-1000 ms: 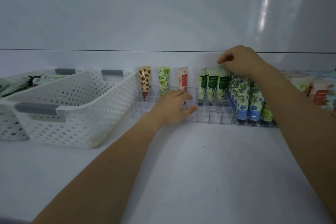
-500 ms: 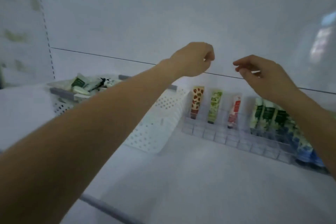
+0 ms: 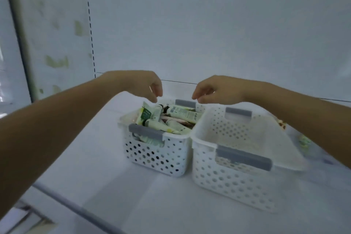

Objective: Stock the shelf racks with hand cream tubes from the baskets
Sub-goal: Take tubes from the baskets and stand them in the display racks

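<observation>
Both hands hang in the air, fingers loosely curled downward and holding nothing, with the left hand (image 3: pixel 140 85) and the right hand (image 3: pixel 216 89) near each other but apart. Just below their fingertips a heap of hand cream tubes (image 3: pixel 182 113) lies in a perforated white basket (image 3: pixel 176 136). A second basket (image 3: pixel 237 176) stands right beside it, under the right wrist and forearm, both on the white shelf (image 3: pixel 95 157).

Left grip (image 3: pixel 141 85), right grip (image 3: pixel 216 89), both outstretched, loosely curled
</observation>
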The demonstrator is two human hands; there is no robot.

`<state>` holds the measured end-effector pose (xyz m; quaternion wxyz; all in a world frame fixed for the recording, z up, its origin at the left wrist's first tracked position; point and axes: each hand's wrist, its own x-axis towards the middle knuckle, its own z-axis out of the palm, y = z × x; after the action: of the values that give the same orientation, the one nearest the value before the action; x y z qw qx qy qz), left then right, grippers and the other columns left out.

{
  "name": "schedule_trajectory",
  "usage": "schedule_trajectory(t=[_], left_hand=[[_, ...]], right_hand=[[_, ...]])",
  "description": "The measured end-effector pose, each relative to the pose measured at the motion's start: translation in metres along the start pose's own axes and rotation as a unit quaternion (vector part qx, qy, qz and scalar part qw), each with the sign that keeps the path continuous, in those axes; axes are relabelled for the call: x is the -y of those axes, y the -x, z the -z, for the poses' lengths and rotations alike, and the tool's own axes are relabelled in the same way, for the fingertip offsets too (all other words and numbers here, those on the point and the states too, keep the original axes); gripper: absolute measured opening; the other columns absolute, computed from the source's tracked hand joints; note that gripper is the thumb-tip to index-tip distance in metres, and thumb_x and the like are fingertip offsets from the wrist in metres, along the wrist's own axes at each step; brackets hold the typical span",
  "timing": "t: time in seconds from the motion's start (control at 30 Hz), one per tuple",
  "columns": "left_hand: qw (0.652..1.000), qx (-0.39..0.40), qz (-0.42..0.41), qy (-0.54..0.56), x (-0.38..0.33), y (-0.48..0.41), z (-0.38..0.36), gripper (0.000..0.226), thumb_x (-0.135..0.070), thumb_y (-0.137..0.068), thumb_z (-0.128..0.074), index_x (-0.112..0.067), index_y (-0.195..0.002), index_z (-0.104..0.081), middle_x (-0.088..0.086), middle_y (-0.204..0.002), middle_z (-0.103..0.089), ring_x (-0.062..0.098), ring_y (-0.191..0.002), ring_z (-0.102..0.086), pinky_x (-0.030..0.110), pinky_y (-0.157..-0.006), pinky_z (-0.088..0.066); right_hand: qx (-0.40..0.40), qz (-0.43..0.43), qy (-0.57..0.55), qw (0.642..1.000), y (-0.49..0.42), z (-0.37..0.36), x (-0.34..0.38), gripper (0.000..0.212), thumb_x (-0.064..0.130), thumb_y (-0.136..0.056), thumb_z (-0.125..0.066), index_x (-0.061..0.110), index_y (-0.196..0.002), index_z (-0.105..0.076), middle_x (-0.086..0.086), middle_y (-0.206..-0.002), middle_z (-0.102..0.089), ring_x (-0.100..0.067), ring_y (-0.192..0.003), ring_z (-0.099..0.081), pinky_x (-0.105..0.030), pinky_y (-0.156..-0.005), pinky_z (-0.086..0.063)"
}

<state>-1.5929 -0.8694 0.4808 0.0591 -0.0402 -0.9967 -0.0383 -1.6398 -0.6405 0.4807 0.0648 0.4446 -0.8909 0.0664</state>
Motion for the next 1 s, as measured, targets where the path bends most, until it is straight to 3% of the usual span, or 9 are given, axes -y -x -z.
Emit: schedule_trajectory(t=[0.13, 0.23, 0.33, 0.4, 0.47, 0.57, 0.7, 0.8, 1.0], left_hand=[[0.994, 0.098, 0.02, -0.043, 0.021, -0.016, -0.009, 0.029, -0.04, -0.08, -0.068, -0.026, -0.102, -0.056, -0.003, -0.108, -0.063, 0.013, -0.094, -0.06, 0.025, -0.077, -0.049], [0.987, 0.153, 0.028, -0.026, 0.03, -0.027, -0.009, 0.041, -0.045, -0.078, -0.068, -0.022, -0.11, -0.055, -0.003, -0.101, -0.063, 0.006, -0.08, -0.064, 0.018, -0.061, -0.051], [0.985, 0.173, 0.017, -0.01, 0.037, -0.03, -0.008, 0.044, -0.048, -0.075, -0.069, -0.019, -0.107, -0.06, -0.007, -0.087, -0.063, 0.004, -0.074, -0.064, 0.016, -0.056, -0.05], [0.984, 0.18, 0.001, 0.002, 0.042, -0.031, -0.008, 0.042, -0.049, -0.073, -0.07, -0.02, -0.102, -0.062, -0.008, -0.085, -0.064, 0.003, -0.074, -0.063, 0.015, -0.055, -0.049], [0.985, 0.164, -0.018, 0.04, 0.046, -0.031, -0.008, 0.031, -0.042, -0.074, -0.071, -0.022, -0.093, -0.06, -0.006, -0.087, -0.065, 0.005, -0.077, -0.063, 0.016, -0.057, -0.049], [0.985, 0.121, -0.042, 0.116, 0.05, -0.03, -0.005, 0.017, -0.027, -0.079, -0.071, -0.019, -0.086, -0.058, -0.005, -0.081, -0.067, 0.009, -0.079, -0.063, 0.017, -0.06, -0.048], [0.975, 0.164, -0.026, 0.15, 0.049, -0.028, -0.007, 0.028, -0.024, -0.074, -0.076, -0.02, -0.095, -0.058, -0.001, -0.092, -0.067, 0.007, -0.081, -0.064, 0.016, -0.06, -0.051], [0.971, 0.173, -0.022, 0.165, 0.048, -0.027, -0.003, 0.027, -0.018, -0.076, -0.074, -0.017, -0.1, -0.063, 0.001, -0.091, -0.068, 0.009, -0.082, -0.065, 0.014, -0.059, -0.053], [0.93, 0.122, -0.023, 0.346, 0.049, -0.025, 0.021, 0.019, 0.001, -0.079, -0.065, -0.008, -0.095, -0.061, 0.006, -0.085, -0.073, 0.016, -0.078, -0.071, 0.021, -0.063, -0.057]], right_hand=[[0.06, -0.046, 0.031, 0.997, -0.033, -0.023, 0.008, 0.026, 0.03, -0.092, -0.054, 0.024, -0.116, -0.057, 0.005, -0.119, -0.058, -0.01, -0.101, -0.053, -0.027, -0.091, -0.042], [0.117, -0.097, 0.03, 0.988, -0.049, -0.037, 0.009, 0.038, 0.029, -0.09, -0.057, 0.02, -0.127, -0.05, 0.003, -0.122, -0.054, -0.01, -0.096, -0.052, -0.024, -0.083, -0.04], [0.146, -0.133, 0.049, 0.979, -0.06, -0.049, 0.011, 0.044, 0.022, -0.087, -0.062, 0.018, -0.128, -0.046, 0.0, -0.118, -0.052, -0.01, -0.084, -0.049, -0.017, -0.067, -0.041], [0.158, -0.153, 0.068, 0.973, -0.067, -0.055, 0.011, 0.049, 0.018, -0.085, -0.064, 0.016, -0.129, -0.043, 0.003, -0.103, -0.049, -0.006, -0.07, -0.044, -0.015, -0.052, -0.039], [0.169, -0.173, 0.083, 0.967, -0.073, -0.06, 0.011, 0.05, 0.018, -0.082, -0.066, 0.015, -0.126, -0.042, 0.007, -0.089, -0.047, -0.005, -0.065, -0.041, -0.018, -0.051, -0.035], [0.17, -0.172, 0.109, 0.964, -0.079, -0.062, 0.01, 0.042, 0.017, -0.083, -0.065, 0.012, -0.12, -0.047, 0.001, -0.1, -0.055, -0.012, -0.073, -0.048, -0.022, -0.06, -0.041], [0.154, -0.172, 0.016, 0.973, -0.077, -0.048, 0.007, 0.035, 0.012, -0.081, -0.064, 0.02, -0.111, -0.047, 0.012, -0.089, -0.045, -0.006, -0.071, -0.049, -0.017, -0.052, -0.04], [0.097, -0.161, -0.098, 0.977, -0.071, -0.032, 0.005, 0.022, 0.009, -0.083, -0.061, 0.024, -0.096, -0.052, 0.008, -0.096, -0.057, -0.009, -0.085, -0.057, -0.02, -0.067, -0.048], [-0.05, -0.158, -0.323, 0.932, -0.045, 0.002, -0.009, 0.004, 0.014, -0.088, -0.059, 0.013, -0.093, -0.059, -0.001, -0.093, -0.07, -0.01, -0.08, -0.068, -0.024, -0.075, -0.055]])
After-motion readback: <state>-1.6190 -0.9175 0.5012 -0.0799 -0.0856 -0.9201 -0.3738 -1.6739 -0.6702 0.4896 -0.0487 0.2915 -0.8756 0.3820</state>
